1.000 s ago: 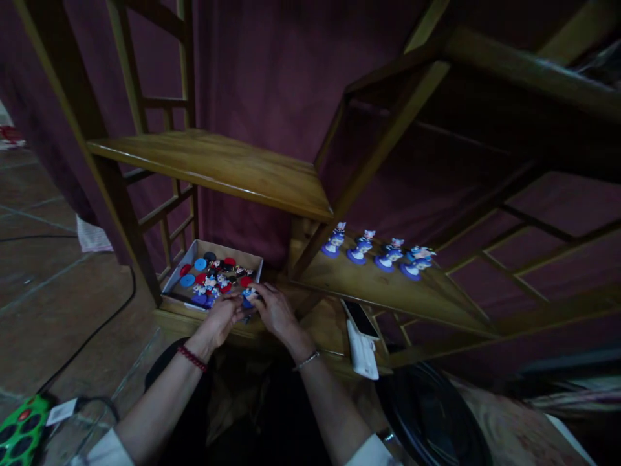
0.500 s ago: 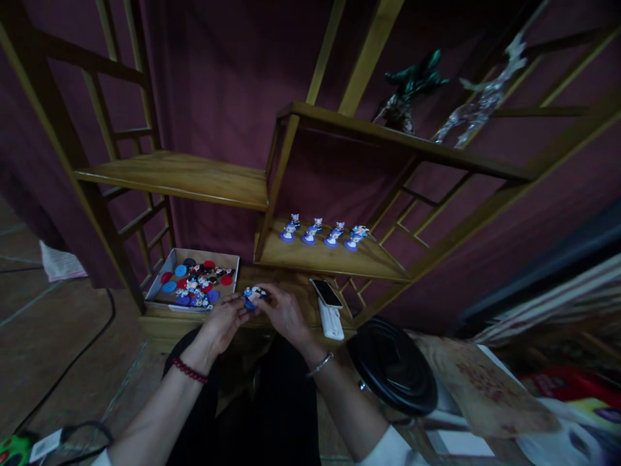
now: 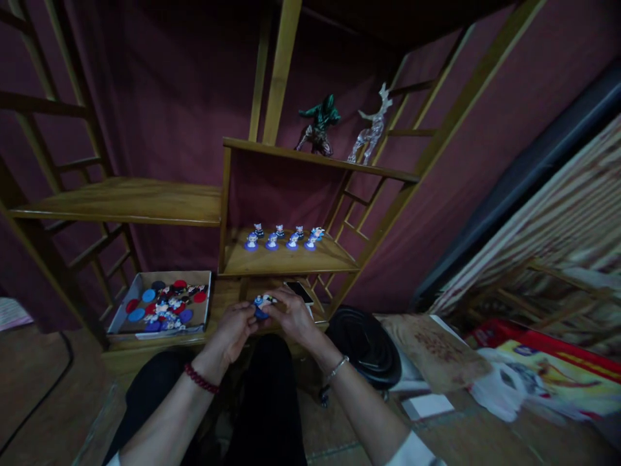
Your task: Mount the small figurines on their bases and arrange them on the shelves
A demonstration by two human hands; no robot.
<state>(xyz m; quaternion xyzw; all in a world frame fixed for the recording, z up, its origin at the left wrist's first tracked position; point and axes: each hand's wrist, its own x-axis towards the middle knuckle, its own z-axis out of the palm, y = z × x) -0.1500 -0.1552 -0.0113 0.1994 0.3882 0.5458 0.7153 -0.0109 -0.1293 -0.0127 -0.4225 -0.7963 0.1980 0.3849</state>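
Observation:
A small figurine point(image 3: 262, 305) with a blue base is held between my two hands, low in front of the shelf unit. My left hand point(image 3: 236, 329) has its fingers closed at the base's left side. From the right, my right hand point(image 3: 291, 316) pinches the figurine's upper part; the fingers hide some of it. An open cardboard box point(image 3: 207, 310) with several figurines and round red, blue and purple bases stands to the left. Small figurines point(image 3: 272, 241) with purple bases stand in a row on the low shelf point(image 3: 291, 262), with others behind them.
A phone point(image 3: 299, 292) lies just beyond my right hand. On the upper shelf stand a green figure point(image 3: 321, 126) and a clear deer ornament point(image 3: 371, 129). A black round lidded object point(image 3: 363, 346), a brown sheet point(image 3: 431, 349) and a red-yellow package point(image 3: 557, 369) sit at right.
The view has turned to the right, so the shelves and box appear further left. Both hands still hold the figurine, which has tilted slightly.

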